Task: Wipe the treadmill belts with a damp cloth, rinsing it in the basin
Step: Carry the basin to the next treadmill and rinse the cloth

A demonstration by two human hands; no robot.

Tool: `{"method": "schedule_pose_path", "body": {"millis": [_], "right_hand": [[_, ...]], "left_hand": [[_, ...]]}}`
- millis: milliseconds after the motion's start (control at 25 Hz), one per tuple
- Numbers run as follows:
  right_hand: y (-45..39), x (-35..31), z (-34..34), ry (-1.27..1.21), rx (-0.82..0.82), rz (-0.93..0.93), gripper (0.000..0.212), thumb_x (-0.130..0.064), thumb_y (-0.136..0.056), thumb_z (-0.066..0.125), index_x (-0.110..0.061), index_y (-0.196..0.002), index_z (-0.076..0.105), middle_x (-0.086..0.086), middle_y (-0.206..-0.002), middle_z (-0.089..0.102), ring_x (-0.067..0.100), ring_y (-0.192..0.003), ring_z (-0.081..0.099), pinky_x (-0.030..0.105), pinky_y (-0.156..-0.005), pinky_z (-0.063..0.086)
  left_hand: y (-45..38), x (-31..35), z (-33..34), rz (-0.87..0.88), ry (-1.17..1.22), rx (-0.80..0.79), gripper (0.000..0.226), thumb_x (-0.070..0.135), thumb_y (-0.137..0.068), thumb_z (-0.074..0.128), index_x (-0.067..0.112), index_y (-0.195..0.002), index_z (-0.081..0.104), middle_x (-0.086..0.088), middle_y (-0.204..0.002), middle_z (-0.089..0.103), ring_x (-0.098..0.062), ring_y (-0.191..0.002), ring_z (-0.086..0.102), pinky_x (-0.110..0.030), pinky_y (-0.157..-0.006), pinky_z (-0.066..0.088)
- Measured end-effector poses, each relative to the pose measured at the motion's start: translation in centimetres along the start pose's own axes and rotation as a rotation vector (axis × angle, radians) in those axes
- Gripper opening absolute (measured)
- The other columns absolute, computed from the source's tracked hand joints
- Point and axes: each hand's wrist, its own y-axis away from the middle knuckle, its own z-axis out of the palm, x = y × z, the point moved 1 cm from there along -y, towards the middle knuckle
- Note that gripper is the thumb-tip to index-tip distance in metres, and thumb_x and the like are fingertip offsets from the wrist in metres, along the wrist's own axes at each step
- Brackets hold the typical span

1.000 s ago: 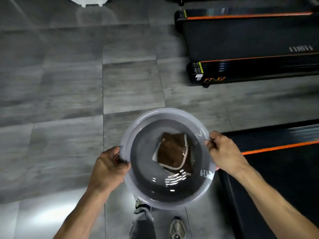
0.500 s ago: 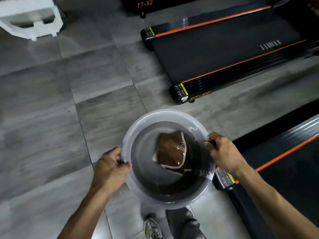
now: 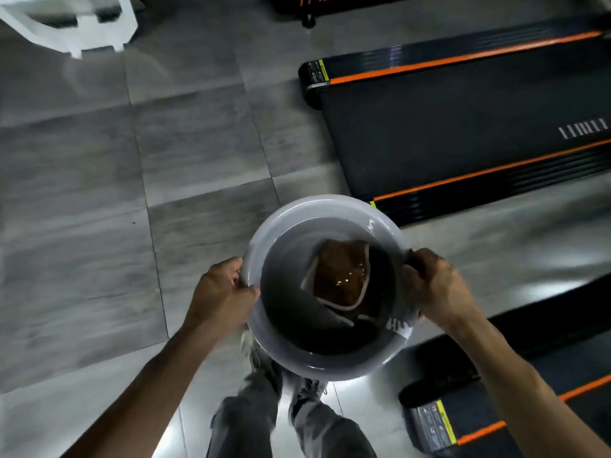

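I see both hands curled on the basin (image 3: 261, 239) rim: left hand (image 3: 221, 294) at its left edge, right hand (image 3: 436, 289) at its right. Basin carried above the floor (image 3: 99, 193); brown cloth (image 3: 340, 276) soaking in its water. Treadmill (image 3: 446, 127) just beyond, another treadmill (image 3: 496, 418) lower right.

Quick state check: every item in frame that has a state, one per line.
basin: off the floor, carried by its rim in both hands, holding water
cloth: brown, lying soaked in the basin's water
left hand: gripping the basin's left rim
right hand: gripping the basin's right rim
far treadmill belt: flat on the floor, nothing on it
near treadmill: only its end corner in view
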Motion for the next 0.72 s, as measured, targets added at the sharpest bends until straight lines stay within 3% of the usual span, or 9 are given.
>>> {"method": "schedule_pose_path", "body": {"millis": [120,200,320,400,480,600,720], "right_hand": [[-6.1,-2.9,0.1,0.005,0.005,-0.019,0.018,-0.027,-0.091,0.053,-0.01,-0.092,0.057,0.017,-0.078,0.068,0.037,-0.066,0.068,0.049,-0.059,0.056],[-10.0,-4.8,0.7,-0.021,0.027,-0.016,0.027,-0.033,-0.086,0.051,-0.009,-0.094,0.06,0.019,-0.084,0.068,0.04,-0.073,0.068,0.048,-0.061,0.055],[-15.5,-7.6,2.0,-0.012,0.027,0.03,0.028,-0.031,-0.09,0.057,-0.008,-0.104,0.063,0.02,-0.094,0.069,0.041,-0.086,0.066,0.036,-0.064,0.046],[-20.2,-8.8,3.9,-0.014,0.018,0.049,0.03,-0.034,-0.089,0.055,-0.01,-0.105,0.063,0.019,-0.097,0.069,0.041,-0.089,0.065,0.034,-0.066,0.045],[-24.6,-10.2,5.6,-0.008,0.029,0.048,0.023,-0.023,-0.094,0.057,-0.009,-0.112,0.063,0.02,-0.101,0.069,0.041,-0.091,0.065,0.031,-0.068,0.043],[-31.2,-10.8,8.8,-0.048,-0.011,0.107,0.024,-0.022,-0.095,0.052,-0.016,-0.117,0.061,0.014,-0.1,0.069,0.036,-0.085,0.067,0.037,-0.07,0.054],[-37.2,-10.3,12.7,-0.065,-0.059,0.119,0.032,-0.038,-0.088,0.043,-0.021,-0.108,0.061,0.011,-0.094,0.07,0.034,-0.082,0.069,0.046,-0.07,0.059]], "left_hand": [[-6.8,1.5,-1.4,0.014,-0.007,-0.013,0.013,0.013,-0.07,0.066,0.02,-0.082,0.065,0.001,-0.068,0.069,-0.024,-0.065,0.067,-0.042,-0.062,0.058],[-11.3,2.4,-2.4,0.018,-0.046,-0.023,0.013,0.013,-0.072,0.067,0.022,-0.082,0.062,0.002,-0.072,0.069,-0.022,-0.068,0.067,-0.039,-0.064,0.058],[-18.0,3.6,-3.7,0.035,-0.098,-0.032,0.019,0.012,-0.077,0.068,0.027,-0.079,0.057,0.004,-0.077,0.067,-0.018,-0.07,0.064,-0.029,-0.061,0.051],[-22.9,3.6,-4.6,0.036,-0.105,-0.003,0.016,0.012,-0.076,0.068,0.025,-0.082,0.06,0.001,-0.077,0.068,-0.022,-0.07,0.065,-0.03,-0.061,0.052],[-27.4,3.4,-5.0,0.021,-0.111,0.01,0.015,0.012,-0.076,0.068,0.022,-0.086,0.062,-0.001,-0.077,0.067,-0.025,-0.072,0.065,-0.031,-0.062,0.052],[-34.1,2.8,-4.5,0.008,-0.122,0.023,0.013,0.012,-0.075,0.068,0.021,-0.083,0.061,-0.003,-0.077,0.067,-0.028,-0.074,0.065,-0.032,-0.063,0.053],[-39.9,0.8,-2.5,-0.022,-0.068,0.024,0.011,0.017,-0.075,0.065,0.021,-0.085,0.062,-0.002,-0.078,0.069,-0.028,-0.073,0.067,-0.041,-0.064,0.058]]}}
